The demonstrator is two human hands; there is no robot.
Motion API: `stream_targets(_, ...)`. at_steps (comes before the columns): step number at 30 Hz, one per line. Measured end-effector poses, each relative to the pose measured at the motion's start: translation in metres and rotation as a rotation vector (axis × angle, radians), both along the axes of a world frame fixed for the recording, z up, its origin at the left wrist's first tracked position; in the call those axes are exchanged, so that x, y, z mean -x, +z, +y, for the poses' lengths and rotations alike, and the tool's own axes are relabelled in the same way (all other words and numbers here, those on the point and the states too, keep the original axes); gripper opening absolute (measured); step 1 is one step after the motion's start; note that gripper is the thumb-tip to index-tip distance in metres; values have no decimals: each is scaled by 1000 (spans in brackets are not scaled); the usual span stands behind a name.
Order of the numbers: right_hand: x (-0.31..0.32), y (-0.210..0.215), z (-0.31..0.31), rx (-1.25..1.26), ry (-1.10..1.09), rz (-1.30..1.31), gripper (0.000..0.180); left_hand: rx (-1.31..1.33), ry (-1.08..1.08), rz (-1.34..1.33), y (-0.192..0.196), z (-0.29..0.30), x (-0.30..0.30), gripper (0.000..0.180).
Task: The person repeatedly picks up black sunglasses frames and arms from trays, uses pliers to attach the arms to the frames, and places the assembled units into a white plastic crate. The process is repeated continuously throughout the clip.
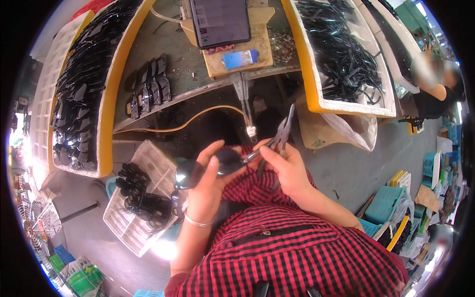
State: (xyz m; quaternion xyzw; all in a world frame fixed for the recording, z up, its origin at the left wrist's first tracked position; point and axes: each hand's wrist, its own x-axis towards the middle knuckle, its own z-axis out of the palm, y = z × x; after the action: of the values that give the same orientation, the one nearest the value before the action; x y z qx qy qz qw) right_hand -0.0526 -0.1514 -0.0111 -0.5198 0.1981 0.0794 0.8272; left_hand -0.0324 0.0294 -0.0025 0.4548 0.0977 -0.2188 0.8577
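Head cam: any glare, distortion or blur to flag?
Head view: fisheye curves the workbench edge, corners black; glare whites out a patch below the white crate, and a highlight sits on the dark eyewear in the left hand; tablet screen soft, its text unreadable.

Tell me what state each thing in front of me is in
Dark glasses, held in the left hand
Pliers, gripped in the right hand
Mobile device, screen on
Left yellow-sided tray, well filled
Right yellow-sided tray, well filled
White crate, partly filled
Blue packet, lying flat
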Motion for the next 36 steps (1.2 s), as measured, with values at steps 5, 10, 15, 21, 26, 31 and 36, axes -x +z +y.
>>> stream_targets(5,14,15,-1,-61,8,75,20,93,15,25,7,1,20,43)
stream_targets(10,22,42,-12,-228,-99,10,19,193,-30,-164,26,-7,24,48)
stream_targets(15,-14,75,-103,132,-195,-131,23,-264,467,-483,69,17,10,55)
stream_targets(21,-100,109,-197,-72,-240,-51,38,-273,286,-533,84,12,4,31)
stream_targets(26,-23,121,-102,854,172,-252,40,-172,230,-375,85,14,5,29)
stream_targets(31,-11,117,-31,1358,524,-934,52,-241,172,-440,87,13,-2,36)
stream_targets(36,-13,119,-27,1523,484,-989,49,-191,139,-431,92,8,-6,37)
